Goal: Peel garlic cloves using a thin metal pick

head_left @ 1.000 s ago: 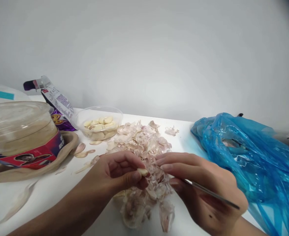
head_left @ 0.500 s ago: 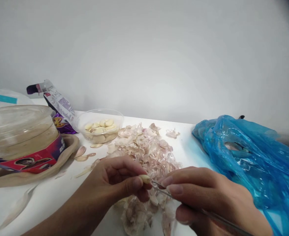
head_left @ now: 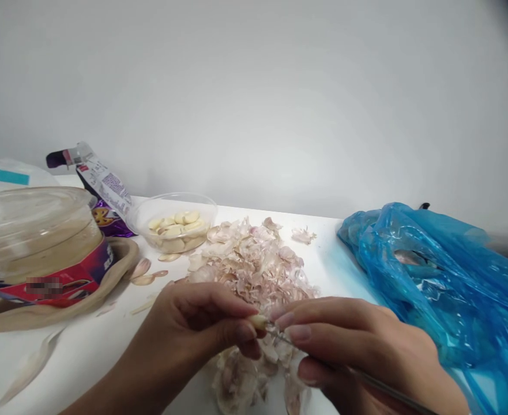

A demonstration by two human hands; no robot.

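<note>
Between the thumb and fingertips of my left hand (head_left: 202,331) is a small pale garlic clove (head_left: 258,321). My right hand (head_left: 361,346) grips slim metal tweezers (head_left: 392,394), whose tips meet the right end of the clove. The fingertips of both hands almost touch there. Under and behind them spreads a heap of dry garlic skins (head_left: 258,259). Further back on the left stands a clear plastic bowl (head_left: 139,218) holding several peeled cloves (head_left: 187,217).
At left, a large lidded drink cup (head_left: 63,242) with a straw sits in a cardboard carrier (head_left: 126,259). Behind it are a purple snack wrapper (head_left: 110,219) and unpeeled garlic cloves (head_left: 141,268) nearby. A crumpled blue plastic bag (head_left: 431,276) covers the right side. A wall rises behind.
My right fingers have slid slightly left, closer to the clove, and the tweezer tips are now mostly covered by them. My left hand still pinches the clove, slightly lower.
</note>
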